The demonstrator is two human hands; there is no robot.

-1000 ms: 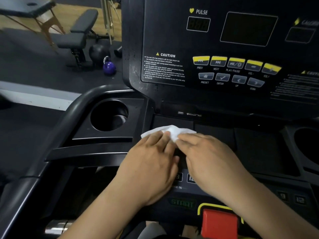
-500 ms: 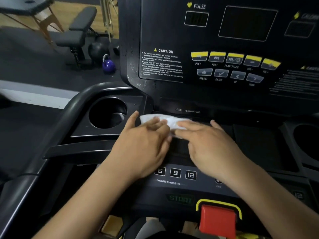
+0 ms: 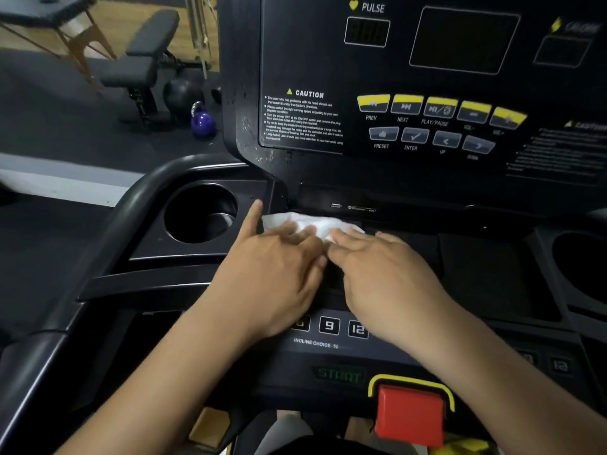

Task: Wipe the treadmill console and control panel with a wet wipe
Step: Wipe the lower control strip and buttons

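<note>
A white wet wipe [image 3: 312, 224] lies flat on the black tray of the treadmill console [image 3: 476, 267], just below the upright control panel [image 3: 427, 93] with its yellow and grey buttons. My left hand [image 3: 272, 274] presses on the wipe's left part, fingers spread and thumb pointing toward the cup holder. Beside it, my right hand [image 3: 387, 270] presses fingertips on the wipe's right part. Much of the wipe is hidden under the fingers.
A round cup holder [image 3: 200, 213] sits left of the wipe and another [image 3: 581, 267] at the right edge. Incline buttons [image 3: 328, 326], a START key [image 3: 338, 376] and a red stop button [image 3: 410, 415] lie nearest me. A weight bench [image 3: 138, 67] and purple kettlebell [image 3: 203, 124] stand on the floor at left.
Both hands have slid the wipe away from me, up the tray to the foot of the upright panel. The incline buttons, earlier covered by my hands, now show.
</note>
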